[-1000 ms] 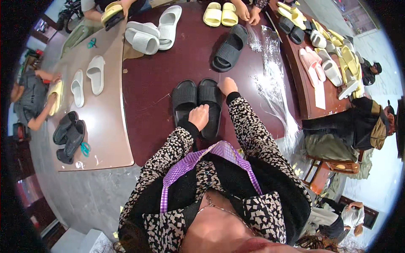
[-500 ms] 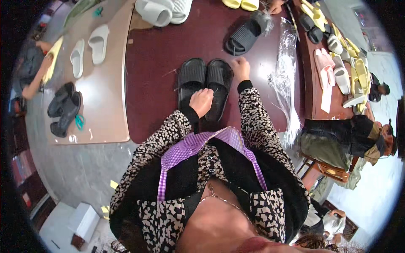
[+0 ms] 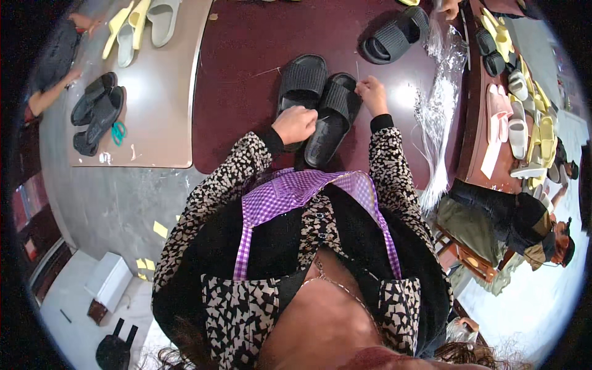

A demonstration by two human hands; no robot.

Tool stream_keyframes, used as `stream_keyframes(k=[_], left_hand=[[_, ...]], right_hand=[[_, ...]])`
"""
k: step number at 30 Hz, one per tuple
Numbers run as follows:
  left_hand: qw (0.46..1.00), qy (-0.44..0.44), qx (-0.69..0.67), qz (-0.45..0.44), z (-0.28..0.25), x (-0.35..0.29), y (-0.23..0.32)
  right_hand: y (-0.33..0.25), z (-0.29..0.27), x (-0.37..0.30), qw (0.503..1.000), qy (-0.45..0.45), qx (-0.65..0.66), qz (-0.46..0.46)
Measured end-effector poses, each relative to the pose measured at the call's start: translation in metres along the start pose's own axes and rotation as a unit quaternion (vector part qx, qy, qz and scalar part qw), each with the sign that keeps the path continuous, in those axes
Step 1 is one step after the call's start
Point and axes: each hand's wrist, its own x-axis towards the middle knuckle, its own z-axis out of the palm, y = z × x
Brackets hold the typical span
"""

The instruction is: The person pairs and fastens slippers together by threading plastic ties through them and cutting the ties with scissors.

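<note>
A pair of black ribbed slippers lies on the dark red table in front of me, the left slipper (image 3: pixel 303 75) a little farther off than the right slipper (image 3: pixel 327 137). My left hand (image 3: pixel 296 125) is closed over the left slipper's footbed, and a thin pale strand pokes out from its fingers over the right slipper. Beside the right slipper's strap, my right hand (image 3: pixel 373 95) pinches a thin clear strand (image 3: pixel 357 69) that sticks up past the fingertips. Whether these are two ends of one strand I cannot tell. The left slipper's heel is partly hidden by my hand.
A bundle of clear plastic strands (image 3: pixel 435 148) lies to the right, below another black pair (image 3: pixel 394 38). On the tan table (image 3: pixel 161 111) at left are black slippers (image 3: pixel 98 114) and teal scissors (image 3: pixel 118 132). Yellow, pink and grey slippers crowd the right-hand table. Co-workers sit on both sides.
The slippers now lie askew, the right one turned and nearer me. My right hand, still pinching, has stayed beside its strap. The whole view has shifted a little.
</note>
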Motion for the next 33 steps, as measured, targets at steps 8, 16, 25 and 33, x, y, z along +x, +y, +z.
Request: stream_keyframes(k=[8, 16, 25, 33], left_hand=[[0.992, 0.058, 0.082, 0.070, -0.007, 0.029, -0.017], [0.997, 0.018, 0.062, 0.045, -0.006, 0.032, -0.025], [0.997, -0.043, 0.004, -0.065, -0.006, 0.039, -0.041], [0.994, -0.083, 0.003, -0.077, -0.013, 0.040, -0.034]], right_hand=[[-0.029, 0.019, 0.015, 0.998, 0.027, 0.025, -0.059], [-0.068, 0.058, 0.049, 0.990, -0.100, -0.003, -0.104], [-0.068, 0.082, 0.068, 0.960, -0.236, -0.039, -0.144], [-0.065, 0.090, 0.074, 0.962, -0.266, 0.044, -0.045]])
